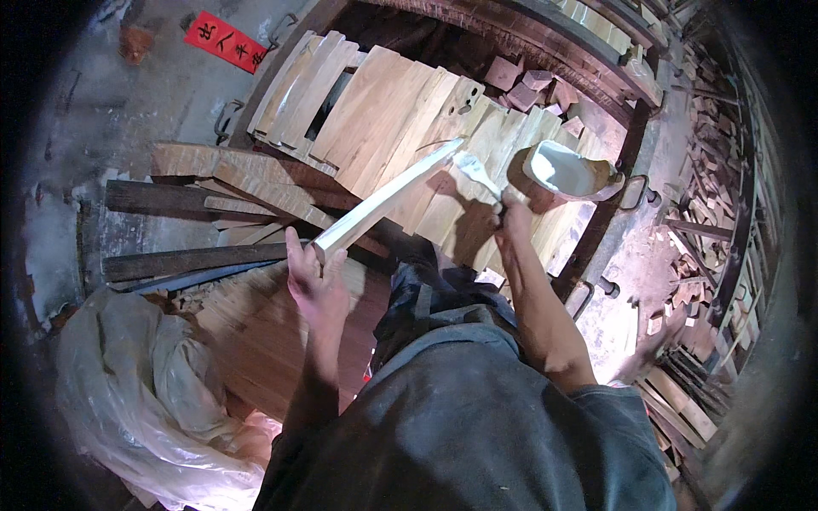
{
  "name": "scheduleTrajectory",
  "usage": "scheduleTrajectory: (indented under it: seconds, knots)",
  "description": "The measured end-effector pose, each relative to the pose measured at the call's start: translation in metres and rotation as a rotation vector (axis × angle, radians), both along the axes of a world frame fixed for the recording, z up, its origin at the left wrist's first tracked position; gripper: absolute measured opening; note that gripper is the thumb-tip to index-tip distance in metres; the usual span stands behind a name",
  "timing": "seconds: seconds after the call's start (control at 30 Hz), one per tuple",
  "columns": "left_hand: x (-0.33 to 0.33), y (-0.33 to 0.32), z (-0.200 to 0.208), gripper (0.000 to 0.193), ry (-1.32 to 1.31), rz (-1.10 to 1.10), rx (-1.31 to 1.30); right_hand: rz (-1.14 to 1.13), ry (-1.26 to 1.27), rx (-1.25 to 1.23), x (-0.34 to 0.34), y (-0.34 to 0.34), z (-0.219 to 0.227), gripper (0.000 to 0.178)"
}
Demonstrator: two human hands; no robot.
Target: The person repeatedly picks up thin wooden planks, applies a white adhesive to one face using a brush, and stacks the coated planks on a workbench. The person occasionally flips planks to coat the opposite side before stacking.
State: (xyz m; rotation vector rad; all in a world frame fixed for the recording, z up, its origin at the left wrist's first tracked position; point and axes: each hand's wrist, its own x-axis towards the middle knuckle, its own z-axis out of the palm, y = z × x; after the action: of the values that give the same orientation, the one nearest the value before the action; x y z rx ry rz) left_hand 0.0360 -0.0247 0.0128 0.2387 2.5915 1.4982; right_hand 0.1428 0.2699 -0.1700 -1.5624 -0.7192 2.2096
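Note:
A long narrow wooden strip [383, 198] slants up and to the right over a row of boards, its upper edge coated white. Its near end rests between the fingers and thumb of my left hand [317, 279], which supports it from below. My right hand [513, 217] is closed round the handle of a brush [480, 174]. The brush's white-covered head lies close to the strip's far end; whether they touch I cannot tell. Just right of the brush stands a cut-open container [566, 170] with white paste inside.
Flat boards [375, 111] lie side by side ahead of me. Thick beams [247, 179] jut out at the left, above a heap of plastic sheeting [153, 383]. Metal handles [633, 192] stick out at the right. Offcuts [694, 187] are piled beyond. A red paper strip [225, 41] lies far left.

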Motion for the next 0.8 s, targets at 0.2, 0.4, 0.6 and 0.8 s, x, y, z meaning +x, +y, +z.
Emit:
scheduleTrajectory:
  seconds: [0.2, 0.4, 0.6, 0.8]
  knots:
    - [-0.008, -0.013, -0.013, 0.076, 0.145, -0.156, 0.076, 0.353, -0.001, 0.257, -0.009, 0.003, 0.068, 0.027]
    - [-0.013, -0.013, 0.000, 0.072, 0.032, -0.190, -0.126, 0.340, -0.270, 0.343, -0.048, 0.073, 0.034, 0.031]
    - [-0.013, -0.016, -0.009, 0.073, 0.123, -0.222, 0.008, 0.481, -0.599, 1.342, -0.063, 0.070, 0.055, 0.027]
    - [-0.015, -0.012, -0.006, 0.072, 0.153, -0.209, 0.016, 0.790, -0.092, 1.727, -0.042, -0.039, 0.150, 0.016]
